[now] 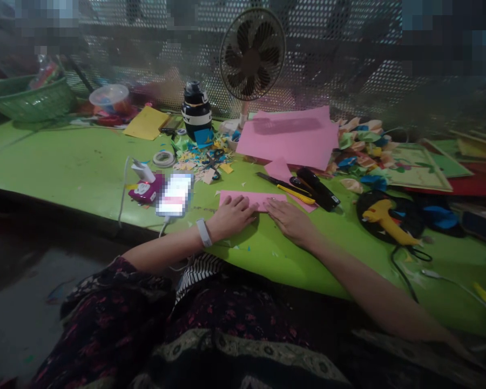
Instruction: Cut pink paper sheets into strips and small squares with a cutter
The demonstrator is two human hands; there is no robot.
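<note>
A strip of pink paper [249,195], seemingly folded, lies on the green table [85,167] in front of me. My left hand [234,215] rests flat on its left part, fingers stretched out, a pale band round the wrist. On its right part lies my right hand [289,220], fingers extended and pressing down. The fingertips of both hands nearly meet at the middle of the strip. Just beyond my right hand are a yellow-and-black cutter knife [295,193] and a black stapler [318,189]. Another pink piece [279,169] lies partly under the knife.
Large pink sheets [291,135] lie below a fan [252,54]. Left of my hands are a lit phone [175,194], a purple power socket [148,189], tape [163,158] and scissors [214,161] among paper scraps. A yellow glue gun [389,219] sits at right; a black bottle [196,111] stands behind.
</note>
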